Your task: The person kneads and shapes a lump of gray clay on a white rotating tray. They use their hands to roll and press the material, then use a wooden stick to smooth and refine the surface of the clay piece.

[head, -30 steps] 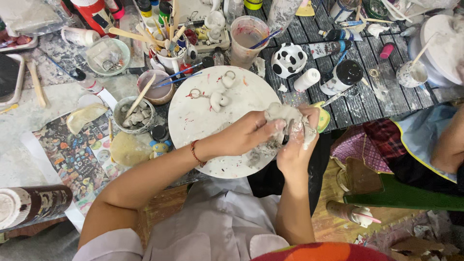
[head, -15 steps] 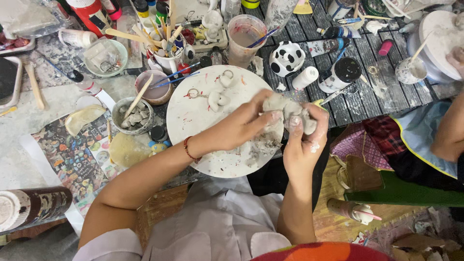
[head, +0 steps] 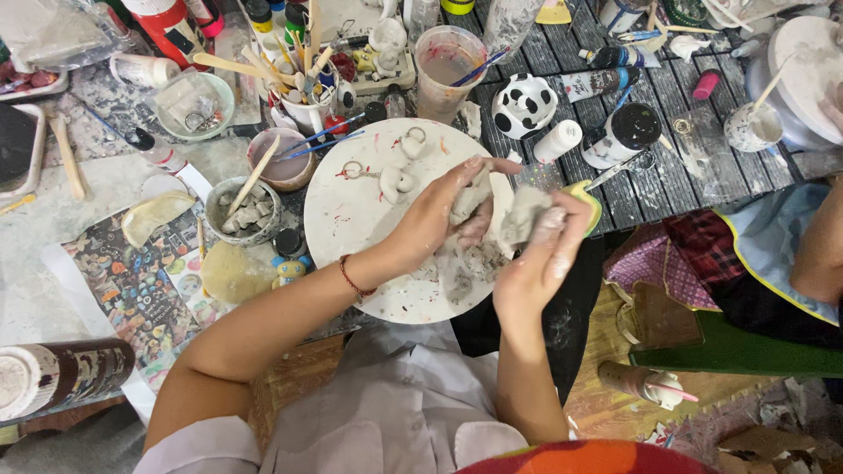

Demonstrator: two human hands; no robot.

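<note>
A pale grey lump of soft clay [head: 525, 215] sits pinched between two hands above the near right edge of a round white work board [head: 351, 211] on a cluttered worktop [head: 53, 189]. The right hand [head: 549, 254] closes around the lump from below and the right, fingers curled and dusted with clay. The left hand [head: 443, 215] reaches in from the left, its fingers bent over a second bit of clay [head: 470, 195] that touches the lump; the two hands are equally near. The lump's long axis runs roughly from one hand to the other. Just beyond the left hand lie small white clay figures with metal key rings [head: 395, 171]. Farther off stand a black-and-white spotted ceramic pot [head: 523, 105], a pink-stained plastic cup [head: 448, 66] and a grey bowl of clay scraps [head: 243, 211].
</note>
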